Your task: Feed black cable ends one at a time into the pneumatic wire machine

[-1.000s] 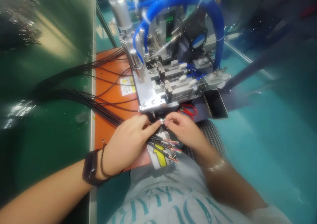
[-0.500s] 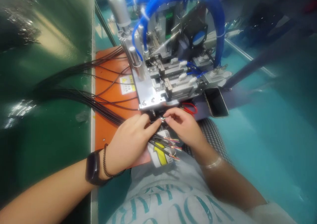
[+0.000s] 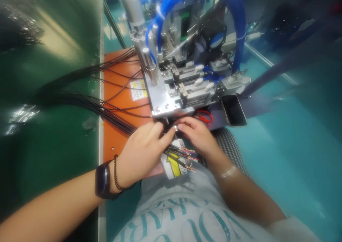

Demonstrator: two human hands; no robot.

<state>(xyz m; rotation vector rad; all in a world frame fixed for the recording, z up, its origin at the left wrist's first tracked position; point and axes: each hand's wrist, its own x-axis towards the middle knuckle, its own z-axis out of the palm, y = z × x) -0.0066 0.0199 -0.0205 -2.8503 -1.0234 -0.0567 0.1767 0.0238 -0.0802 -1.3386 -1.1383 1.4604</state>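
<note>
My left hand [image 3: 144,147] is closed over a bundle of thin black cables [image 3: 119,123], its thumb and index finger pinching near the machine's front edge. Below that palm, several cable ends [image 3: 190,159] stick out, stripped to fine coloured wires. My right hand [image 3: 199,137] meets the left thumb tip, thumb and index finger pinched on the fine wires of a cable end. A small shiny spot [image 3: 175,128] shows between the two hands; the wires there are mostly hidden by my fingers.
A metal machine [image 3: 187,81] with clamps and a thick blue hose [image 3: 237,31] stands just ahead. Beneath the cables lies an orange plate [image 3: 117,92], beside a green surface [image 3: 53,156]. Red-handled tool loops [image 3: 207,118] and a phone [image 3: 233,110] lie at the right.
The view has shifted slightly. Both hands stay together at the same spot; the right fingertips have moved slightly, and the green-white wire seen between them before is now hardly visible.
</note>
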